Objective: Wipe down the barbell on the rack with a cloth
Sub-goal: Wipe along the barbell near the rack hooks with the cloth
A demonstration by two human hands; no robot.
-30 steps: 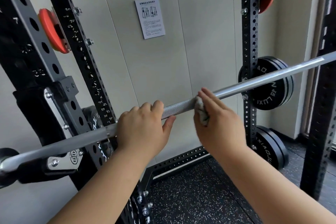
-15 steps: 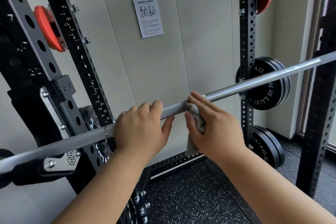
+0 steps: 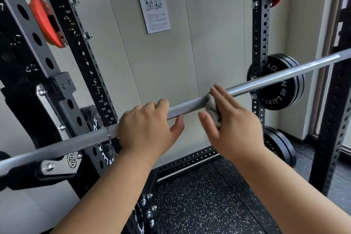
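Knurled silver steel barbell across black perforated rack, left hand curled round it, crumpled grey cloth just right, pressed to it under straight-fingered right hand.

- The long silver steel barbell lies on the black metal rack.
- The small grey cloth is on the barbell, under the right hand.
- The left hand is on the barbell, left of the cloth.

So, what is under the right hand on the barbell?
A grey cloth, pressed against the barbell by the right hand. Most of the cloth and the bar behind it are covered by the hand.
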